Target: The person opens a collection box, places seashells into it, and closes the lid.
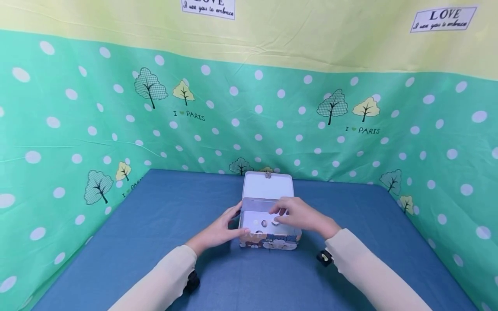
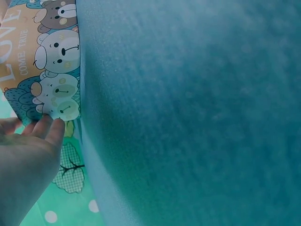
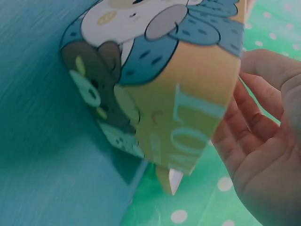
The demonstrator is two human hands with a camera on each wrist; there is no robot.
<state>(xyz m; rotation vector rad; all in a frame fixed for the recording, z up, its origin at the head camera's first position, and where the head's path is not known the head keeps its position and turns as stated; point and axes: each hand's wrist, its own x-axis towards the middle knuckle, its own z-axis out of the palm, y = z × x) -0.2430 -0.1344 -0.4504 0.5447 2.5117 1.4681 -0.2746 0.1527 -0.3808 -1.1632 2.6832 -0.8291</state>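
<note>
A small tin box (image 1: pixel 268 242) with printed bears and the word LOVE stands on the blue table, its hinged lid (image 1: pixel 268 185) raised at the back. Several small round pieces, among them a shiny one (image 1: pixel 264 223), lie inside; their kind is too small to tell. My left hand (image 1: pixel 219 229) holds the box's left side, thumb at the front corner and fingers further back. Over the right part of the box, my right hand (image 1: pixel 297 214) dips its bent fingers inside, close to another round piece (image 1: pixel 275 222). In the right wrist view the box wall hides those fingertips.
Blue cloth (image 1: pixel 186 190) covers the table. A green and yellow curtain (image 1: pixel 233 103) with dots and trees hangs behind it and along both sides. A dark strapped device (image 1: pixel 324 258) sits at my right wrist, another (image 1: pixel 192 280) at my left.
</note>
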